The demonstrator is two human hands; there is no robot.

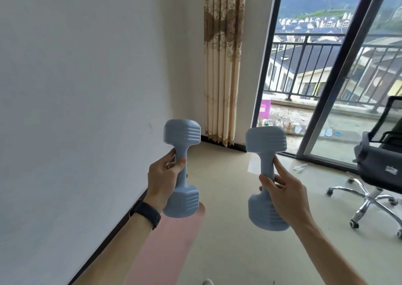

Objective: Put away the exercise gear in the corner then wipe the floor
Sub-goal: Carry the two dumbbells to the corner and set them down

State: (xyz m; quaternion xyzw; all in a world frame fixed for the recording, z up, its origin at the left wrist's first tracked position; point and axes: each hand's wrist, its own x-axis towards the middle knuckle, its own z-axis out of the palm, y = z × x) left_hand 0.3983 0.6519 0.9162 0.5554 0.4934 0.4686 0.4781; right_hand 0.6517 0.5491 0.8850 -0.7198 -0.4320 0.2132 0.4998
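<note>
I hold two grey-blue dumbbells upright in the air. My left hand [163, 178] grips the handle of the left dumbbell [182, 132]. My right hand [285, 194] grips the handle of the right dumbbell [265, 140], with the index finger stretched up along it. A pink exercise mat [165, 247] lies on the floor along the wall, below my left arm. The room corner [196, 136] is ahead, where the white wall meets the curtain.
A beige patterned curtain [223, 67] hangs in the corner. A sliding glass door [339, 67] to the balcony stands on the right. A black office chair [378, 167] on wheels stands at the right. A small white scrap [299, 167] lies on the tiled floor [228, 219] near the door track.
</note>
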